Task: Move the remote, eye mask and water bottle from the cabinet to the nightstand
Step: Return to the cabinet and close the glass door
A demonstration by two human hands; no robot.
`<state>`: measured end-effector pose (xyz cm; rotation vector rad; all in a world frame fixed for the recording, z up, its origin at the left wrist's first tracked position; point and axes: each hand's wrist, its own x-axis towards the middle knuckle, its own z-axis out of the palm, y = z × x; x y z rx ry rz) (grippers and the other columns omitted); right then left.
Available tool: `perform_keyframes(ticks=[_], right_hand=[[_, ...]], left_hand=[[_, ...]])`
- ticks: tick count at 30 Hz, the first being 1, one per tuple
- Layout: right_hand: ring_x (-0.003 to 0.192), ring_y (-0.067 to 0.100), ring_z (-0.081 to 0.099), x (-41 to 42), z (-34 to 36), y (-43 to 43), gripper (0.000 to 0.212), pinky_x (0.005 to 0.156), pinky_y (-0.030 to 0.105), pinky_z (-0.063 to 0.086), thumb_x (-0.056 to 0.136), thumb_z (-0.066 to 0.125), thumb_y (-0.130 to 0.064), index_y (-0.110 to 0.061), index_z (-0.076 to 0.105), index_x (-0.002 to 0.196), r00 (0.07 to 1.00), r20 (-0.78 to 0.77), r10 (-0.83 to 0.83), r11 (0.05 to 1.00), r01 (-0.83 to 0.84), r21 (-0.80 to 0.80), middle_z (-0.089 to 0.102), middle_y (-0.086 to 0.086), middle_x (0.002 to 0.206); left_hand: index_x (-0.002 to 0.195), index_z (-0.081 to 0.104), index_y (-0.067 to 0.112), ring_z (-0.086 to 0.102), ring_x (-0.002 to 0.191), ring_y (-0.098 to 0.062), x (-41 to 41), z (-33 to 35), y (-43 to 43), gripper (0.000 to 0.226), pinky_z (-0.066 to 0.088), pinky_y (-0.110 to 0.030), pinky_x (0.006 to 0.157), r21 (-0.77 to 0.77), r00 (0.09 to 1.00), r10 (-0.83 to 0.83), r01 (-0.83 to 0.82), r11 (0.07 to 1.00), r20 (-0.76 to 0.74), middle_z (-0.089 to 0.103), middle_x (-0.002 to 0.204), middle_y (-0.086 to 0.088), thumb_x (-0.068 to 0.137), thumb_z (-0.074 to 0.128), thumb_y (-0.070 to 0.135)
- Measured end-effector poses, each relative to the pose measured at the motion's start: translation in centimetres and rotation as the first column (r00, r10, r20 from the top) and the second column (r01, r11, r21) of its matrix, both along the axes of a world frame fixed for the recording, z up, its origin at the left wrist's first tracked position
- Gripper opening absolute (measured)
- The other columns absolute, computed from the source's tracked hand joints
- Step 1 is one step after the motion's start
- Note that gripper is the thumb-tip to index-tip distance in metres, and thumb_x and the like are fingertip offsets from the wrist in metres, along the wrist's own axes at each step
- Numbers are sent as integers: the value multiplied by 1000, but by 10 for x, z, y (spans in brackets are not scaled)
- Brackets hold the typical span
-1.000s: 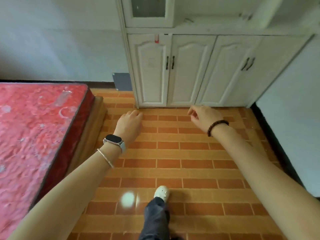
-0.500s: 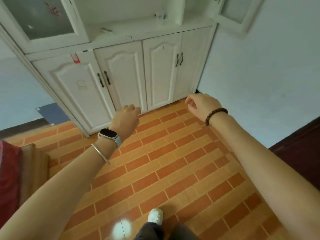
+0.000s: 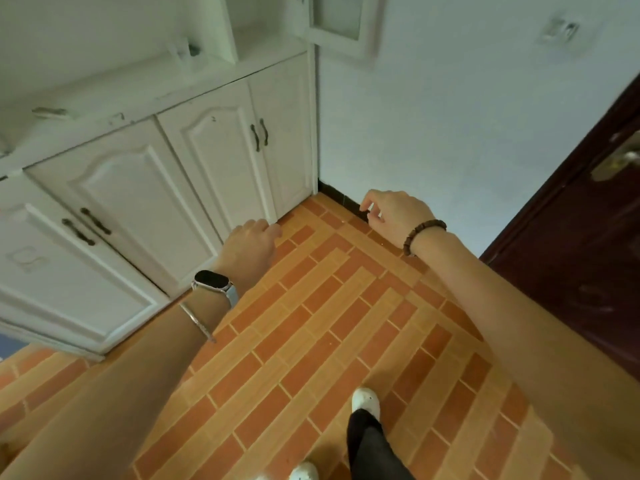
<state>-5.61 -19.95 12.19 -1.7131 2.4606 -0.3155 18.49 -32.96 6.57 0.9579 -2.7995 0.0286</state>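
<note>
White cabinet (image 3: pixel 194 161) fills the upper left of the head view: panelled lower doors shut, dark handles (image 3: pixel 259 135), open shelf ledge above them. Far left on the ledge lies a flat greyish item (image 3: pixel 50 112), motion-blurred, maybe the remote, cannot tell. Further right, by the upright divider, stands a small clear item (image 3: pixel 188 51), also smeared, no ID possible. Eye mask cannot be made out anywhere on the ledge.

Left hand (image 3: pixel 251 242) mid-frame, back up, fingers loosely curled down, nothing in it. It hangs in front of the bottom of the lower doors. Right hand (image 3: pixel 394 211) right of centre over the black skirting (image 3: pixel 341 197), fingers loosely bent, thumb near forefinger, nothing held. Both hands sit well below the ledge and well apart from both ledge items.

Smartwatch (image 3: pixel 213 282) and silver bangle (image 3: pixel 197 322) on left wrist, brown bead bracelet (image 3: pixel 422 233) on right. Orange brick-pattern floor (image 3: pixel 311 341) below. Dark brown door (image 3: pixel 571 254) at right edge, cut off, metal handle (image 3: pixel 620 161) blurred. White shoe (image 3: pixel 365 400) and dark trouser leg (image 3: pixel 370 448) at the bottom. Cabinet top is cropped by the frame.
</note>
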Motion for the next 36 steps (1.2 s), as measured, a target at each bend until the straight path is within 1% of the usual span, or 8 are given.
perform_keyframes(ticks=[3, 8, 12, 19, 22, 25, 31, 36], right_hand=[[90, 20, 63, -44, 4, -21, 25, 73, 32, 51, 96, 43, -21, -26, 58, 116, 1000, -24, 12, 1000, -12, 3, 66, -2, 107], [93, 22, 64, -109, 10, -52, 24, 80, 40, 55, 97, 44, -22, -26, 56, 117, 997, -63, 39, 999, -38, 24, 66, 1, 112], [96, 23, 63, -148, 17, -75, 24, 81, 39, 54, 98, 43, -23, -24, 55, 119, 992, -93, 83, 996, -80, 37, 65, 2, 113], [93, 23, 64, -198, 14, -134, 24, 80, 41, 55, 98, 43, -23, -23, 55, 119, 991, -51, 123, 992, -122, 27, 65, 3, 112], [93, 23, 63, -220, 12, -170, 24, 81, 41, 55, 98, 44, -22, -21, 55, 119, 992, -26, 125, 992, -125, 23, 65, 4, 112], [94, 22, 63, -241, 15, -210, 24, 82, 40, 55, 98, 44, -21, -21, 54, 120, 991, -36, 130, 991, -131, -1, 64, 4, 114], [93, 22, 63, -286, 29, -292, 24, 83, 40, 55, 98, 44, -21, -22, 54, 120, 989, -64, 133, 991, -132, 11, 64, 3, 113], [90, 22, 63, -317, 40, -346, 25, 81, 38, 54, 98, 44, -19, -20, 55, 120, 991, -51, 127, 991, -129, -28, 65, 3, 111]], left_hand=[[113, 59, 12, 58, 90, -29, -48, 0, -19, 26, 48, -44, 80, -18, 1000, 8, -8, 1000, -7, 64, 101, -9, 91, 45, 10], [114, 59, 13, 60, 91, -26, -117, 1, -44, 27, 48, -41, 82, -8, 999, 42, -42, 999, -15, 65, 102, -8, 92, 44, 11], [115, 58, 14, 59, 94, -26, -157, 5, -59, 27, 47, -40, 84, -1, 999, 27, -27, 1000, -22, 64, 105, -7, 93, 43, 12], [115, 59, 13, 60, 94, -26, -211, 5, -109, 27, 47, -40, 83, 11, 998, 39, -39, 999, -41, 65, 103, -7, 92, 45, 12], [112, 60, 15, 60, 91, -25, -235, -1, -140, 25, 47, -38, 81, -2, 999, 35, -35, 999, -28, 65, 101, -6, 91, 48, 13], [110, 59, 15, 59, 88, -24, -259, -7, -180, 23, 46, -37, 78, -1, 1000, 22, -22, 1000, 1, 64, 98, -6, 91, 47, 14], [117, 58, 14, 60, 94, -25, -305, 4, -260, 26, 49, -39, 86, 32, 997, 47, -45, 998, -61, 64, 105, -7, 93, 48, 13], [116, 58, 11, 60, 90, -26, -328, 24, -320, 25, 50, -41, 83, -32, 997, 41, -43, 999, -64, 65, 101, -9, 92, 50, 11]])
